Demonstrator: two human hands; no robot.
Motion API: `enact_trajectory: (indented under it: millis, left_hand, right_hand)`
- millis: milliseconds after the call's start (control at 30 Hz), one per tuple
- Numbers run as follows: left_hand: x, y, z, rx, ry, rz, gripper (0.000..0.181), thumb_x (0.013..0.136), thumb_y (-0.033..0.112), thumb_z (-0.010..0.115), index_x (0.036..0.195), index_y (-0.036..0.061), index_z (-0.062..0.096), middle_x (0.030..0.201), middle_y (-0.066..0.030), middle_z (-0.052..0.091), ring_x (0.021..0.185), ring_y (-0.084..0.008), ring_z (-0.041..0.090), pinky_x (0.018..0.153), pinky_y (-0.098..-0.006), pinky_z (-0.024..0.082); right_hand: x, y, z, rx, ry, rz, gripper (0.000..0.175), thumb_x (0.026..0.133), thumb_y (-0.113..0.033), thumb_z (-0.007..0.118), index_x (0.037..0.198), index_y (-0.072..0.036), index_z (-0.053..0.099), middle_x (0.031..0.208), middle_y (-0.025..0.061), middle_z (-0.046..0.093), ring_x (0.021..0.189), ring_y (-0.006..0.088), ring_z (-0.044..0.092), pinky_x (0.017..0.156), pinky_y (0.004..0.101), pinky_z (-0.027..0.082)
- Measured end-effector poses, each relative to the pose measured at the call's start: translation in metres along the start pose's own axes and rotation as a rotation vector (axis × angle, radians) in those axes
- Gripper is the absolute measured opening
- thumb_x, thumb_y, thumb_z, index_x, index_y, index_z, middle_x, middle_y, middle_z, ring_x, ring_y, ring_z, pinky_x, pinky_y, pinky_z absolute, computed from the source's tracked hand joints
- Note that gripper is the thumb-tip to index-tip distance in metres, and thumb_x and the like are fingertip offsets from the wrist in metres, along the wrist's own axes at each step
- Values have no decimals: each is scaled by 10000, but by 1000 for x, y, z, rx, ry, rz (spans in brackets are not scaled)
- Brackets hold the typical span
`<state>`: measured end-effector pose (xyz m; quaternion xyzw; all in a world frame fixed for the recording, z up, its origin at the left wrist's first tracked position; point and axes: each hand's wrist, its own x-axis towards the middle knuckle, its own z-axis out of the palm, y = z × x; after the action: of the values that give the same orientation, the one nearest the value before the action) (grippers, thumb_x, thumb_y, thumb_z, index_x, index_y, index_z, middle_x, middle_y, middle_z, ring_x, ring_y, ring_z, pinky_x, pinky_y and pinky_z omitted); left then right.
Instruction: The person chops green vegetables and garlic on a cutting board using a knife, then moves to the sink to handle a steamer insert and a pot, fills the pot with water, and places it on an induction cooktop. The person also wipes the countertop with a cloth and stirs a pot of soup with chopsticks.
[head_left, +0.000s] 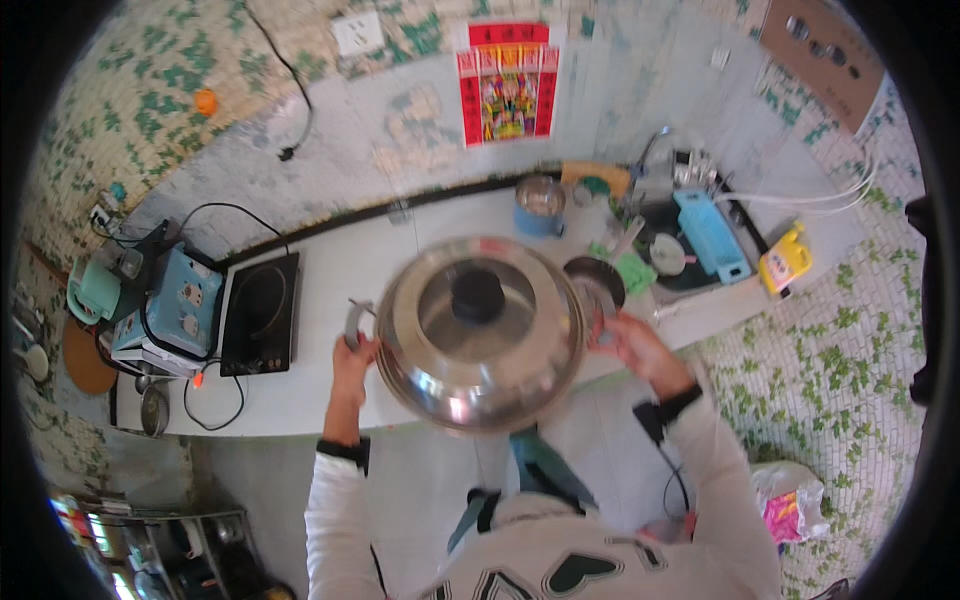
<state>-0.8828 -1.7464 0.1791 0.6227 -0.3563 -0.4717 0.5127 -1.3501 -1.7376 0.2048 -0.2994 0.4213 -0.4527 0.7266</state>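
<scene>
A large round metal pot or wok with a domed steel-and-glass lid (450, 375) is held up in front of me, over the counter's front edge. The lid has a black knob (478, 297) on top. My left hand (355, 364) grips the grey loop handle (357, 324) at one side. At the other side my right hand (637, 349) is closed on the opposite handle (604, 322), which is blurred. Just behind that handle stands a small dark-rimmed pan (596, 274) on the counter.
A black induction cooker (260, 313) lies on the white counter (337, 270), beside a blue patterned box (184, 304). A blue pot (539, 206) stands near the wall. At right are a sink (660, 225) with a blue basket (711, 236) and a yellow bottle (785, 259).
</scene>
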Motion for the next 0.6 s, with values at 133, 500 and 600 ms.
enact_trajectory:
  millis: [133,500,600]
  left_hand:
    - [77,8,19,-71,10,-84,232,815,109,683,960,63,508,905,-47,576,845,-165,582,743,-300,492]
    - [224,30,41,-49,150,-110,221,833,104,689,962,63,514,862,-38,585,782,-146,580,682,-272,483]
    - [244,37,54,616,386,138,370,834,145,699,1117,-12,520,1087,-153,547,999,-256,530,799,-337,481]
  right_hand:
    - [114,-34,-17,-1,-38,46,169,955,-104,460,1083,-9,515,960,103,613,940,237,624,883,413,543]
    - [285,-91,-11,-13,-54,42,259,952,-112,427,1180,-24,514,1120,115,600,976,212,617,885,405,529]
    - [294,-89,-26,-296,-39,-47,261,946,-154,447,1162,-50,551,1087,79,620,976,202,612,835,392,523]
